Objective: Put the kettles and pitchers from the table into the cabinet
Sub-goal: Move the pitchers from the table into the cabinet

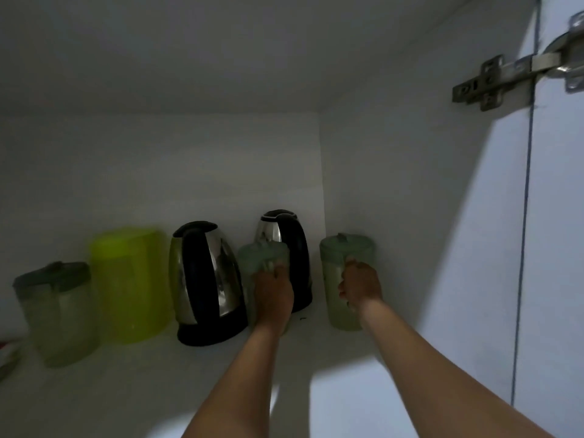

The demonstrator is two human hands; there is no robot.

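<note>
Head view, inside the cabinet (379, 172), dim light, some blur

Right hand (360, 284) is clamped on the handle side of a pale green pitcher (343, 254) with a darker green lid. That pitcher stands upright on the shelf floor (132, 390) at about 3 o'clock from frame centre, close to the right side wall, near the back corner

Left hand (273, 292) is wrapped on a second pale green pitcher (264, 257), fingers closed round its handle. Most of its body is hidden by the hand and wrist; cannot tell whether its base sits on the shelf. It is just in front of a steel and black kettle (284, 235), which stands at its 12 o'clock against the back wall

A second steel and black kettle (205, 279) stands at 9 o'clock of the left-hand pitcher, just beside it, upright on its black base. Further toward 9 o'clock: a bright yellow-green pitcher (129, 282), blurred, upright, just beside that kettle. Then a third pale green pitcher (57, 311) with a dark lid, nearest the left frame edge, slightly nearer the camera

Both forearms reach in from 6 o'clock. At 2 o'clock a metal hinge (512, 74) joins the side wall to the open cabinet door (562, 248)
</note>
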